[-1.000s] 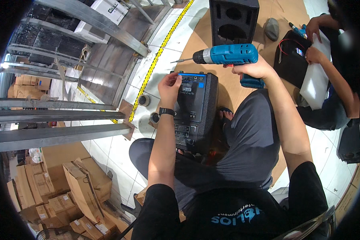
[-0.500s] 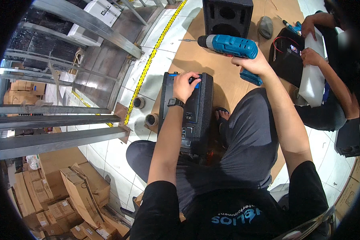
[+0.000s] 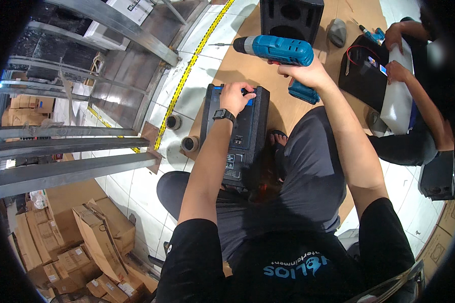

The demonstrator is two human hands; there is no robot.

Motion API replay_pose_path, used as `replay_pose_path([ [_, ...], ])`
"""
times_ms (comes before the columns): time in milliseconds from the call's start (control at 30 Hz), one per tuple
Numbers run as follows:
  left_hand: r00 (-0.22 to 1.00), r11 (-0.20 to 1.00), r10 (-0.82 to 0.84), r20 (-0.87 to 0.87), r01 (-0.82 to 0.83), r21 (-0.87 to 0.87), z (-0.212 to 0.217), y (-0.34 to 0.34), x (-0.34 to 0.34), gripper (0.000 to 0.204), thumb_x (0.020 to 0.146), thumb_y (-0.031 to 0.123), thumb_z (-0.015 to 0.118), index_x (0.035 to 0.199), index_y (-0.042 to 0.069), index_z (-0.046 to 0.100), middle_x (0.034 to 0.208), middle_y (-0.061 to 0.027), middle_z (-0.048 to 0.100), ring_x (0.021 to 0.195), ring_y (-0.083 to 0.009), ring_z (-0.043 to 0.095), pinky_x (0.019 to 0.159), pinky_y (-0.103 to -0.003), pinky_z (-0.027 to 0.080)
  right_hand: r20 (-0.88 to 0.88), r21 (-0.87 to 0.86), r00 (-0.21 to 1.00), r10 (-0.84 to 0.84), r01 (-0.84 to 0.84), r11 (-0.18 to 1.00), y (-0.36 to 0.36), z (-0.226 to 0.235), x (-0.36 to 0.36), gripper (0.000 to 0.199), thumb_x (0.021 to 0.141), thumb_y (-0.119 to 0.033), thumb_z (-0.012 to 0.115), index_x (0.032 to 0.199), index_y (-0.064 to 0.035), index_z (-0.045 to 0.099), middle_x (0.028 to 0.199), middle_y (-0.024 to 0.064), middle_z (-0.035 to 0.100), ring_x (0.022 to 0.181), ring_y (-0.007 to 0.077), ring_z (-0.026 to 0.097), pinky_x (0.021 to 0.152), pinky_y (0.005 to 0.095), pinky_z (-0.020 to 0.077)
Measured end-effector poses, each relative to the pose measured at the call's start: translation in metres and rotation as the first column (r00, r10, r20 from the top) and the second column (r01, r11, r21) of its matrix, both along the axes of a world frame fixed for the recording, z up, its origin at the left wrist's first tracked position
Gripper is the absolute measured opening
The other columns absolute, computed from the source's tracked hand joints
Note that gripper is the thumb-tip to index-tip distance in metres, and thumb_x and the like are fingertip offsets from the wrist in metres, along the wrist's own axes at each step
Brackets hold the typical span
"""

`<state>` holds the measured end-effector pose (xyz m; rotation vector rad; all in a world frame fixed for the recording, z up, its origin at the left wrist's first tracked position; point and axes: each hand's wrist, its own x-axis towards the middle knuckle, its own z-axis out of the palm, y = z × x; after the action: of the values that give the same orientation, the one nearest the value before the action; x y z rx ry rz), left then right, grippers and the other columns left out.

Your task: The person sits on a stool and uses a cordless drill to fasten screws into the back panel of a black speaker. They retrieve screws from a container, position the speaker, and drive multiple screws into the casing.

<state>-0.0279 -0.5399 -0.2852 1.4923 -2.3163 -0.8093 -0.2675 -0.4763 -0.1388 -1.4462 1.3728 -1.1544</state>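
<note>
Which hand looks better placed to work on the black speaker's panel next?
Probably the left hand: it is over the far end of the speaker's panel, while the right hand is occupied, holding a blue cordless drill.

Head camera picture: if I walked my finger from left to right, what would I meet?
Brown cardboard boxes → two small round things on the floor → the person's left hand → the person's right hand → a white block.

Bright overall, fisheye, black corners.
Floor (image 3: 144, 192) near-white, shadows on cardboard (image 3: 242, 70), glare spot far left, blurry smear upper right.
</note>
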Motion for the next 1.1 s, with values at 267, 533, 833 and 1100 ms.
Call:
replay_pose_path([
  [267, 0.82, 0.999, -0.023, -0.572, -0.009, -0.052, -0.005, 0.023, 0.016, 0.017, 0.084, 0.014, 0.083, 0.098, 0.005, 0.078, 0.101, -0.0109, 0.077, 0.108, -0.0235, 0.069, 0.098, -0.039, 0.052, -0.113, -0.019, 0.991, 0.071, -0.074, 0.997, 0.012, -0.008, -0.018, 0.021, 0.07, -0.008, 0.074, 0.09, -0.0036, 0.076, 0.081, 0.0064, 0.075, 0.068, 0.0112, 0.068, 0.067, 0.0279, 0.056],
  [533, 0.822, 0.974, 0.123, -0.556, -0.206, -0.09, 0.001, 0.068, 0.015, 0.017, 0.085, 0.007, 0.08, 0.101, 0.002, 0.078, 0.095, -0.0134, 0.077, 0.09, -0.0234, 0.074, 0.084, -0.032, 0.055, -0.052, -0.092, 0.997, 0.056, -0.06, 0.994, 0.002, -0.025, -0.023, 0.021, 0.071, -0.008, 0.073, 0.091, -0.0046, 0.076, 0.079, 0.0041, 0.075, 0.067, 0.0111, 0.068, 0.066, 0.028, 0.0555],
  [833, 0.861, 0.939, 0.102, -0.498, -0.249, -0.238, -0.015, 0.07, 0.008, 0.014, 0.08, 0.007, 0.083, 0.094, 0.004, 0.08, 0.094, -0.0122, 0.078, 0.097, -0.025, 0.074, 0.09, -0.036, 0.056, -0.118, -0.113, 0.99, 0.072, -0.085, 0.99, 0.004, -0.026, -0.026, 0.022, 0.068, -0.009, 0.072, 0.09, -0.006, 0.076, 0.077, 0.0056, 0.074, 0.066, 0.0127, 0.068, 0.063, 0.029, 0.0551],
  [1100, 0.881, 0.923, 0.051, -0.47, -0.222, -0.315, -0.02, 0.066, 0.008, 0.015, 0.075, 0.012, 0.087, 0.087, 0.006, 0.08, 0.093, -0.0118, 0.077, 0.096, -0.0297, 0.07, 0.089, -0.041, 0.055, -0.09, -0.077, 0.993, 0.08, -0.087, 0.993, 0.005, -0.026, -0.027, 0.023, 0.069, -0.008, 0.071, 0.09, -0.0042, 0.075, 0.078, 0.0065, 0.074, 0.067, 0.014, 0.068, 0.066, 0.0301, 0.0555],
])
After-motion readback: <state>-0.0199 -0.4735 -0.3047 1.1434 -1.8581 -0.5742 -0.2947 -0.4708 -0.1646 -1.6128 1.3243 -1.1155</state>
